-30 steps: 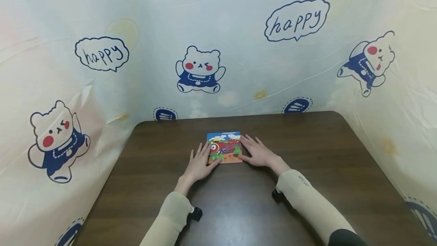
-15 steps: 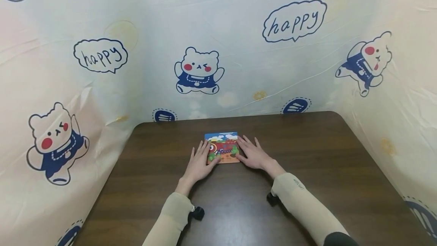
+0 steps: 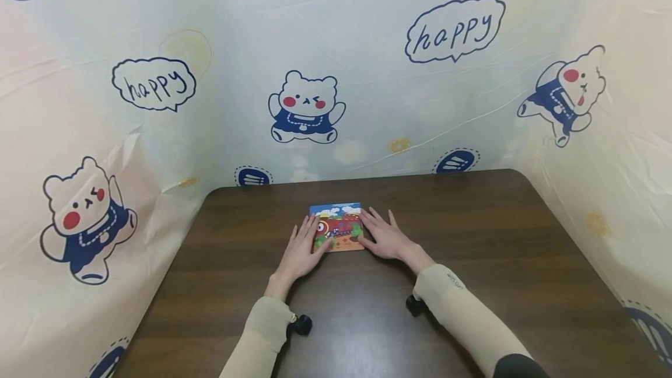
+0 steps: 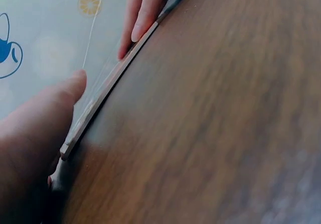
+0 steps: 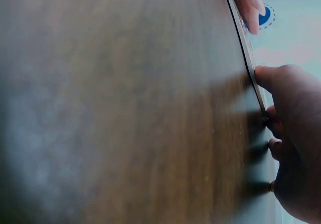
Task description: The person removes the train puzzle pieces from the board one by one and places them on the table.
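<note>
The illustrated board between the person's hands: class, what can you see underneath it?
Wood-grain tabletop shows around the illustrated board, which appears to lie flat on it. The spot directly beneath is covered, so I cannot tell what is there.

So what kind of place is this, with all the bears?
Probably a little indoor table space, maybe a play corner. Pale sheeting printed with cartoon bears and "happy" bubbles hangs behind and beside a brown table, and a colourful picture board lies on the table.
</note>
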{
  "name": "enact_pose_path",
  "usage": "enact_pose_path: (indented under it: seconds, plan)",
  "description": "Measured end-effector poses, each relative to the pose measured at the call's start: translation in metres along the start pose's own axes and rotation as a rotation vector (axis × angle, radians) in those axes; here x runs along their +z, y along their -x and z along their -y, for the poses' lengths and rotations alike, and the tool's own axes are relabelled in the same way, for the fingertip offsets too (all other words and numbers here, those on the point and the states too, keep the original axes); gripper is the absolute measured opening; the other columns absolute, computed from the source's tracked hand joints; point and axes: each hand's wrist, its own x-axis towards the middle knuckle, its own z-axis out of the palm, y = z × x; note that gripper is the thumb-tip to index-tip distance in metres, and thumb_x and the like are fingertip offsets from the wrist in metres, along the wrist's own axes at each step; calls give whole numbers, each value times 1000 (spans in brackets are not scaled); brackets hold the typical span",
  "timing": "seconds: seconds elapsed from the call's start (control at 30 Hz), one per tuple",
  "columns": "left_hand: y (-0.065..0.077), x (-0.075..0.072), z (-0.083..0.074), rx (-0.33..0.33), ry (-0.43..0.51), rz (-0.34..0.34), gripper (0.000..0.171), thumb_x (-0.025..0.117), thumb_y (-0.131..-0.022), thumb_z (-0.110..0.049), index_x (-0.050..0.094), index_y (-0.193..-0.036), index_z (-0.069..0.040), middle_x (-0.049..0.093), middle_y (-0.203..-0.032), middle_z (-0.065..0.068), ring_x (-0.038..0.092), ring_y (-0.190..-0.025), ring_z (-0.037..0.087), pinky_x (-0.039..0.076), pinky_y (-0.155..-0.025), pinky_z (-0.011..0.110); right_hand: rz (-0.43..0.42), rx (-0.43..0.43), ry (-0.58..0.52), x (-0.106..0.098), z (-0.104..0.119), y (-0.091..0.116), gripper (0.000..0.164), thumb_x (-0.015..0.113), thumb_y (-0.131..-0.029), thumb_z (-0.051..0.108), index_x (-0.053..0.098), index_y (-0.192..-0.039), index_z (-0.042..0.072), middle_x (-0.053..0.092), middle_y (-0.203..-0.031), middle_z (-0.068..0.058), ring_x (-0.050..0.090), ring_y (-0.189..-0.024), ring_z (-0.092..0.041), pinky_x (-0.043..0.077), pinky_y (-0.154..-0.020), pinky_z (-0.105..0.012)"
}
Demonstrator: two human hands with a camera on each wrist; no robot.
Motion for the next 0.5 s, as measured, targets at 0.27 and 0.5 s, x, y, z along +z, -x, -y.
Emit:
enact_pose_path:
  seconds: [0.27, 0.5]
  plan:
    - [-3, -1, -2, -18, 1, 27, 96, 59, -106, -64, 23, -176, -9, 19, -185, 13, 13, -175, 33, 7, -142, 61, -9, -3, 28, 3, 0, -5, 76, 51, -115, 49, 30, -174, 6, 22, -185, -11, 16, -174, -35, 4, -136, -77]
    - [-1, 1, -1, -14, -24, 24, 97, 58, -106, -66, 24, -176, -8, 19, -185, 13, 14, -175, 33, 9, -142, 60, 6, 6, 16, 3, 1, -4, 76, 51, -115, 50, 29, -174, 7, 21, -185, -11, 15, -174, -34, 2, -136, -76]
